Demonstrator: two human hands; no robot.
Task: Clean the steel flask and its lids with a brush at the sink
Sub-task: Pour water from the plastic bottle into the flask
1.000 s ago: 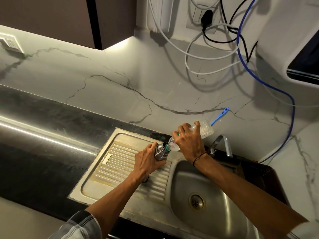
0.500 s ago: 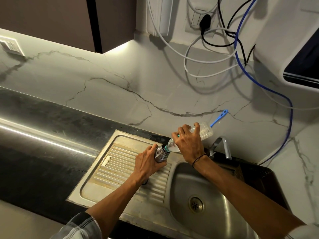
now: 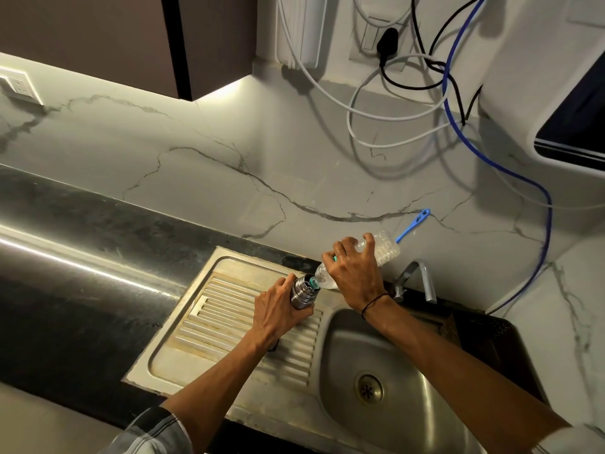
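Observation:
My left hand [image 3: 278,314] grips the small steel flask [image 3: 302,293] upright over the ribbed drainboard [image 3: 229,322], its mouth open at the top. My right hand [image 3: 352,273] holds a clear plastic bottle [image 3: 384,249] tipped down to the left, its neck right at the flask's mouth. A brush with a blue handle [image 3: 414,224] leans against the marble wall just behind the bottle; its bristle end is hidden. No lids are clearly visible.
The steel sink basin [image 3: 409,371] with its drain lies to the right, a grey tap [image 3: 417,278] behind it. Dark countertop [image 3: 82,257] stretches left. White, black and blue cables [image 3: 458,136] hang on the wall above; a white appliance [image 3: 556,93] is at upper right.
Both hands keep the same grips and stay in place with the bottle tipped at the flask's mouth. Only the camera view shifts slightly.

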